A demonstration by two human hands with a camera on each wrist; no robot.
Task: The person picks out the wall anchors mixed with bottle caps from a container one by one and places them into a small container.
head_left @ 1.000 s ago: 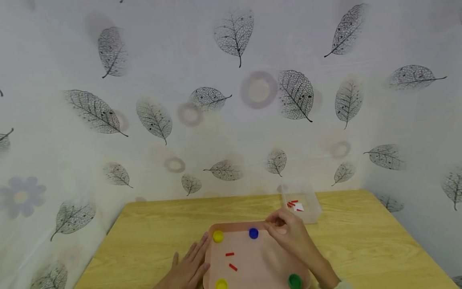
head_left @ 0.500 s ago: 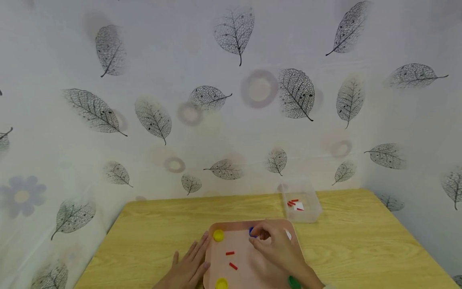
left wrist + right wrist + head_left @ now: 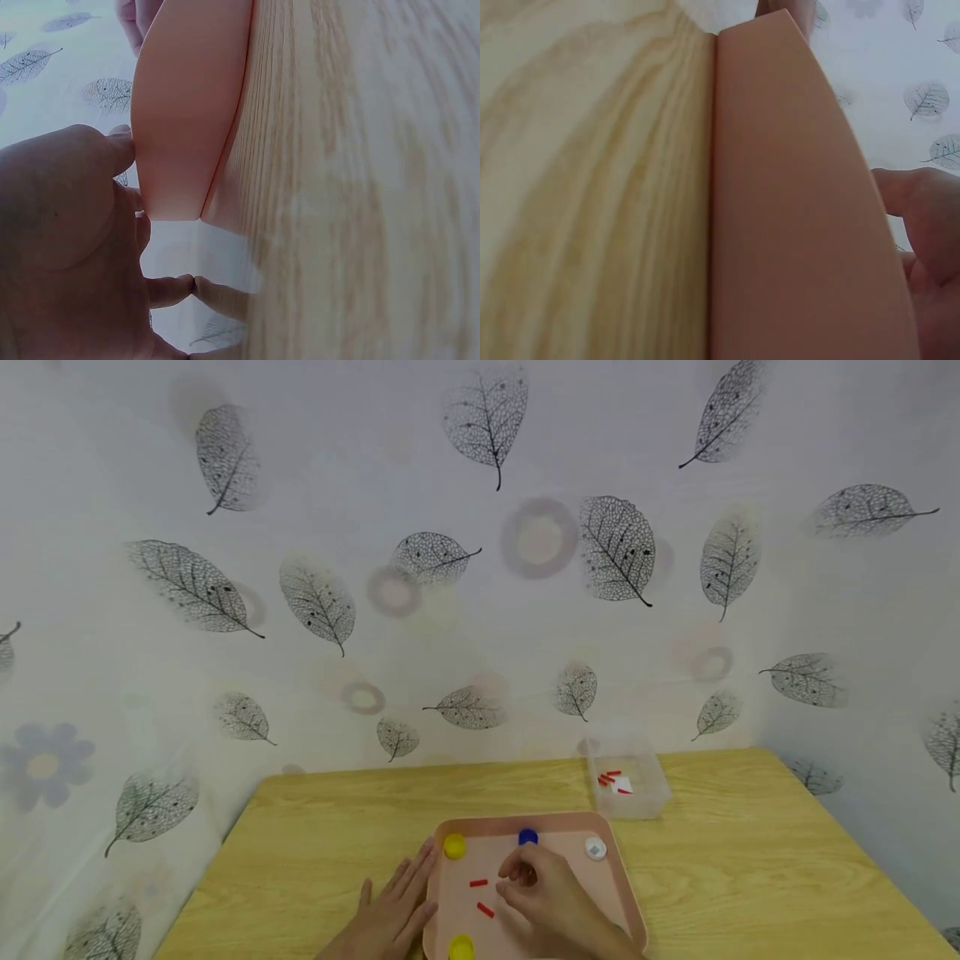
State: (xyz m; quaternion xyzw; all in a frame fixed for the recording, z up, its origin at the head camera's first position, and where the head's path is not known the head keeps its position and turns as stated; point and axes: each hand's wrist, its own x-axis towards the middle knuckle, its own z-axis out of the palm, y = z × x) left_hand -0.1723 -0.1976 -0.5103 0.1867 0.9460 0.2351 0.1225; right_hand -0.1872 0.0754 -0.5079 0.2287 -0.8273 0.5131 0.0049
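Observation:
A pink tray lies on the table. My left hand rests along its left edge with fingers extended; in the left wrist view that hand touches the tray's pink wall. Over the tray's middle is my right hand, thumb and index finger bent with a small gap between the tips; nothing shows between them. Just left of those fingertips lie two short red sticks, one behind the other. Behind the right hand stands a blue cap, partly covered.
Yellow caps sit at the tray's back left and front left. A round white piece lies in the back right corner. The right arm mostly hides a green cap. Behind the tray stands a clear box holding several red sticks and a white square.
My right hand has moved left and toward me, from the white piece past the blue cap to beside the red sticks. The white piece is now uncovered. The left hand has stayed put.

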